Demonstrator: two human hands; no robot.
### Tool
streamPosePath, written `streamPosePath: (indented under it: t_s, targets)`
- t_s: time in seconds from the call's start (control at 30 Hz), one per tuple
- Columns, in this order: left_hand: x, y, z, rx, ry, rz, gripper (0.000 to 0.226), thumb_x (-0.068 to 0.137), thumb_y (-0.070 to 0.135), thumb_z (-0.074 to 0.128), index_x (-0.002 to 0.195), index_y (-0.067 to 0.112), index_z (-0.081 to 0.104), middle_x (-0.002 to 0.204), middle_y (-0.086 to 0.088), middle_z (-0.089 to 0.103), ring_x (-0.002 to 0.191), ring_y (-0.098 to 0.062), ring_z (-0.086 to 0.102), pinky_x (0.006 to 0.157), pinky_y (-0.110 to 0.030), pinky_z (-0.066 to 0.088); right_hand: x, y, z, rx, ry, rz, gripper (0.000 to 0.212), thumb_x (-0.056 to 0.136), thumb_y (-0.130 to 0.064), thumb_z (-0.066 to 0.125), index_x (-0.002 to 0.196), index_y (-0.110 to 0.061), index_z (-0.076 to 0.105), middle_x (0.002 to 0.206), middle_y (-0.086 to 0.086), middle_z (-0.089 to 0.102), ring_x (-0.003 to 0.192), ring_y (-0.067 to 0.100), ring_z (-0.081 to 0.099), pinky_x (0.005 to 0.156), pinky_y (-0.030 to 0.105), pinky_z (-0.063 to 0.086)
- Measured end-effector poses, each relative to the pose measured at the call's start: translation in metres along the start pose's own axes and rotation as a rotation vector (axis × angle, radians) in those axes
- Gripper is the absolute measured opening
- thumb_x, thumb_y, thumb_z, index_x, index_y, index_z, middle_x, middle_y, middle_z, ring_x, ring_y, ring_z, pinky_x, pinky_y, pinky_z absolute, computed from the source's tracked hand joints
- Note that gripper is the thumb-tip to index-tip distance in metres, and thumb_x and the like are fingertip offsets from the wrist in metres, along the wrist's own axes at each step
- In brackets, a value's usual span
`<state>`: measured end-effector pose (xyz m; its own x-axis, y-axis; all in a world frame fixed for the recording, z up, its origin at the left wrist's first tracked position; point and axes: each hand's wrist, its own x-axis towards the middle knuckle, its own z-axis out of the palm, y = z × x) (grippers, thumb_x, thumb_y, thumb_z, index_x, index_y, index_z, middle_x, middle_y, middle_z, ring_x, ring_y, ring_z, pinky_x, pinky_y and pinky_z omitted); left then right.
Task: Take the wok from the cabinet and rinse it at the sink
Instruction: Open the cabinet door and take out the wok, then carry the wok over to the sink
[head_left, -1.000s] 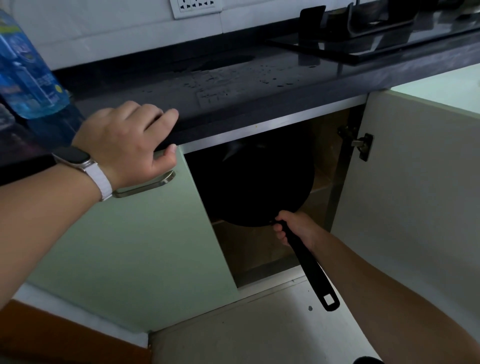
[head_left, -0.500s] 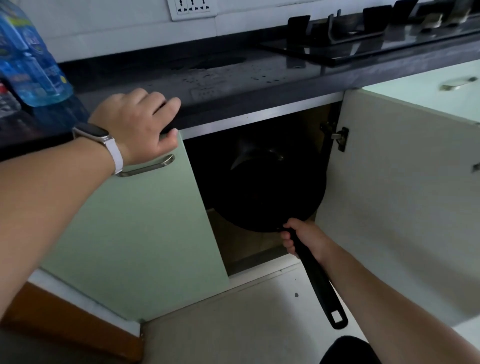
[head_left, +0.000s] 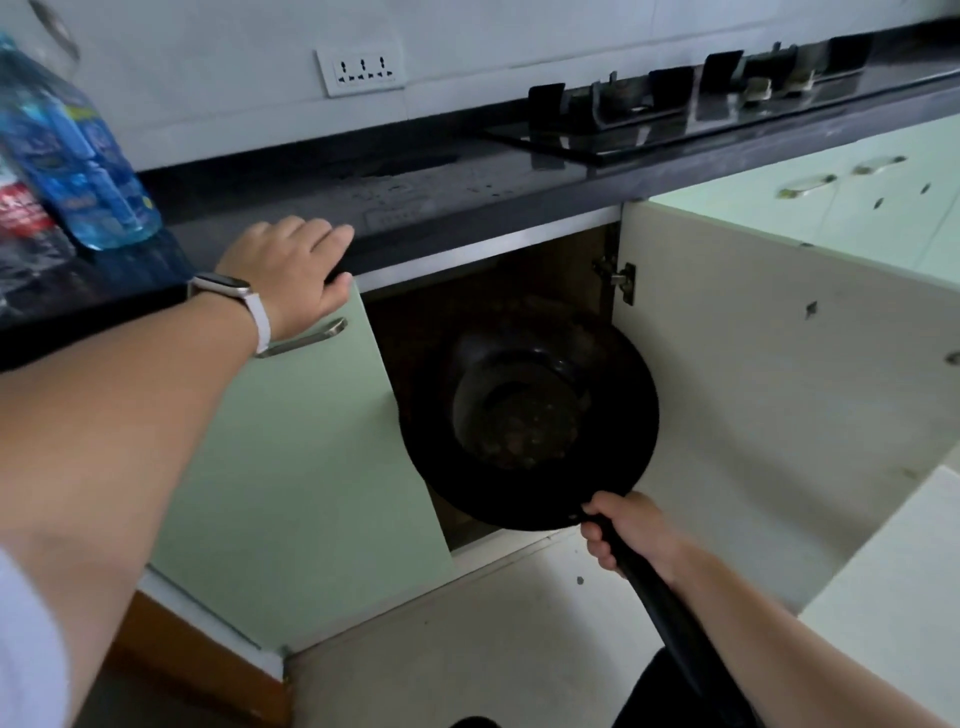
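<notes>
A black wok (head_left: 524, 415) with a long black handle is tilted toward me, half out of the open cabinet (head_left: 498, 291) under the counter. My right hand (head_left: 628, 530) is wrapped around the handle close to the pan's rim. My left hand (head_left: 291, 270), with a white-strapped watch on the wrist, rests fingers-down on the edge of the dark countertop (head_left: 426, 208), just above the left door's metal pull. The sink is out of view.
Both pale green doors stand open: the left door (head_left: 291, 467) and the right door (head_left: 769, 395), flanking the wok. Blue plastic bottles (head_left: 72, 156) stand on the counter at left. A gas hob (head_left: 675, 109) sits at the back right. A wall socket (head_left: 361, 70) is above.
My right hand has pulled the wok outward and downward from the dark cabinet, so its inside now faces me. The view has risen and backed off; my left hand stays on the counter edge.
</notes>
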<state>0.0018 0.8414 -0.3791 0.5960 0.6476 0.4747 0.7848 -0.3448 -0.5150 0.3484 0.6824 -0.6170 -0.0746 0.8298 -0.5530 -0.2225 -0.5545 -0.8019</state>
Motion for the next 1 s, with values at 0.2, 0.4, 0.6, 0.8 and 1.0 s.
streamPosePath:
  t_s: [0.2,0.4,0.6,0.8,1.0]
  targets:
    - [-0.013,0.031,-0.008,-0.172,-0.061,-0.250,0.058,0.095,0.022,0.054,0.148,0.001,0.043,0.146,-0.024,0.052,0.130,-0.044,0.050,0.103,-0.056,0.042,-0.043,0.007,-0.004,-0.011,-0.038,0.010,0.024,0.096,-0.006,0.042,0.072,-0.009,0.044,0.047,0.004,0.044,0.033,0.014,0.037,0.032,0.019,0.031]
    - [-0.079,0.104,0.012,-0.531,0.055,-0.220,0.061,0.090,0.031,0.051,0.144,0.002,0.051,0.149,-0.022,0.051,0.137,-0.040,0.048,0.111,-0.051,0.041,-0.074,0.013,-0.017,-0.006,-0.054,-0.030,0.017,0.096,0.000,0.039,0.080,-0.007,0.044,0.050,0.007,0.041,0.035,0.016,0.036,0.032,0.021,0.029]
    - [-0.111,0.161,0.041,-1.297,-0.219,-0.830,0.067,0.087,0.046,0.061,0.149,0.034,0.041,0.133,0.014,0.062,0.123,-0.010,0.058,0.102,-0.033,0.044,-0.082,0.017,-0.030,-0.048,-0.061,-0.080,0.017,0.095,0.002,0.039,0.082,-0.004,0.049,0.051,0.010,0.042,0.036,0.018,0.036,0.034,0.022,0.029]
    - [-0.114,0.167,0.024,-1.539,-0.393,-1.006,0.023,0.080,0.034,0.060,0.093,0.046,0.073,0.096,0.014,0.078,0.094,-0.014,0.073,0.087,-0.039,0.057,-0.115,-0.010,-0.027,-0.152,-0.065,-0.027,0.040,0.095,0.003,0.039,0.060,-0.007,0.055,0.049,0.013,0.045,0.034,0.019,0.039,0.035,0.024,0.030]
    - [-0.104,0.152,-0.042,-1.609,-0.519,-1.191,0.016,0.065,0.032,0.069,0.080,0.028,0.074,0.076,-0.001,0.074,0.074,-0.022,0.067,0.070,-0.039,0.052,-0.190,-0.067,-0.017,-0.209,-0.044,0.118,0.031,0.094,0.003,0.039,0.065,-0.005,0.047,0.050,0.014,0.046,0.035,0.021,0.040,0.036,0.026,0.033]
